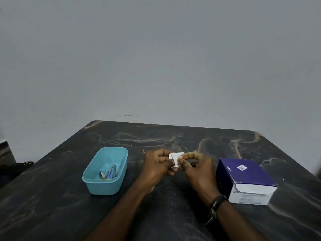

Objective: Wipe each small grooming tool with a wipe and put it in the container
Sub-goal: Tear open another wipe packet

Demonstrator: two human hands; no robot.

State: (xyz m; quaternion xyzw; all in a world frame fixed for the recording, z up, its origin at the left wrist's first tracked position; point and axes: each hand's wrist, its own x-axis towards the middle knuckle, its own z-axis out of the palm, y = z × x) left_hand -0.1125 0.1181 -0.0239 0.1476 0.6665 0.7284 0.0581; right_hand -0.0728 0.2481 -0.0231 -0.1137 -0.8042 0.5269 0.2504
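Note:
A small white wipe packet [175,158] is held above the middle of the dark marble table. My left hand [157,166] pinches its left side and my right hand [198,168] pinches its right side, fingers curled on it. A light blue plastic container [97,181] stands to the left of my hands. Inside it lie several small metal grooming tools [108,173], one with a blue handle.
A purple and white box of wipes [246,180] lies on the table [156,136] right of my right hand. A dark bracelet is on my right wrist. The table's left edge runs diagonally, with dark objects on the floor beyond it. A plain grey wall stands behind.

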